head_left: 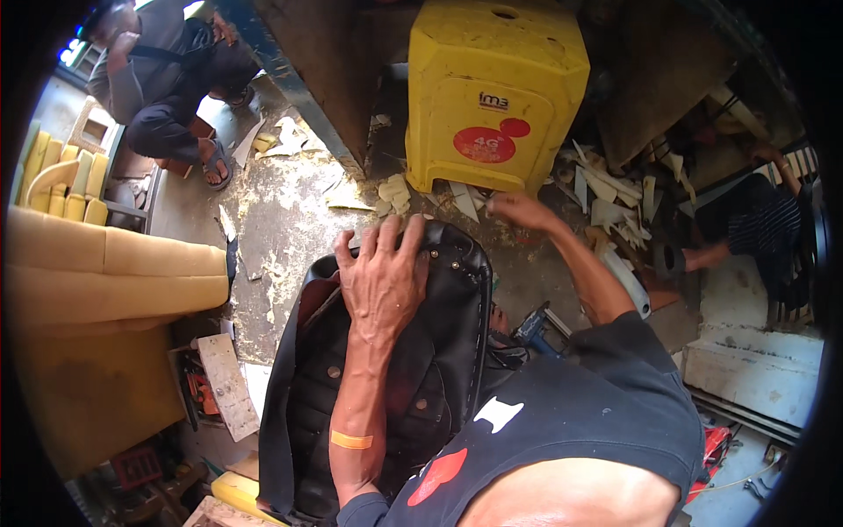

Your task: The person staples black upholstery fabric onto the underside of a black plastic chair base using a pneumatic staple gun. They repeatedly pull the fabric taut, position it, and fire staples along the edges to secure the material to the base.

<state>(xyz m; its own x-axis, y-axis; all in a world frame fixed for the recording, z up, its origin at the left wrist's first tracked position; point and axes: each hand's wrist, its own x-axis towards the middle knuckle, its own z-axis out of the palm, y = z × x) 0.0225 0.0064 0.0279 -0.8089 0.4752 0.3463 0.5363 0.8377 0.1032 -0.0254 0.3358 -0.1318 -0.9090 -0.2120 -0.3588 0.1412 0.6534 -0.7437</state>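
Observation:
A black leather-like seat cover (399,356) with several round metal studs stands in front of me, its rim curved at the top and its left edge hanging loose. My left hand (382,277) is on its upper end, fingers apart and bent over the rim. Off to the right, my right hand (518,213) is closed near the foot of a yellow plastic stool (448,158). Whatever its fingers hold, if anything, is too small or hidden to make out. A blue power tool (534,332) lies on the floor beside the cover.
Foam and material scraps (606,189) litter the floor around the stool. Tan padded upholstery (114,263) stands at the left, above a wooden block (228,386). One person (167,88) squats at the far left; another (746,228) sits at the right. A dark panel (307,79) rises ahead.

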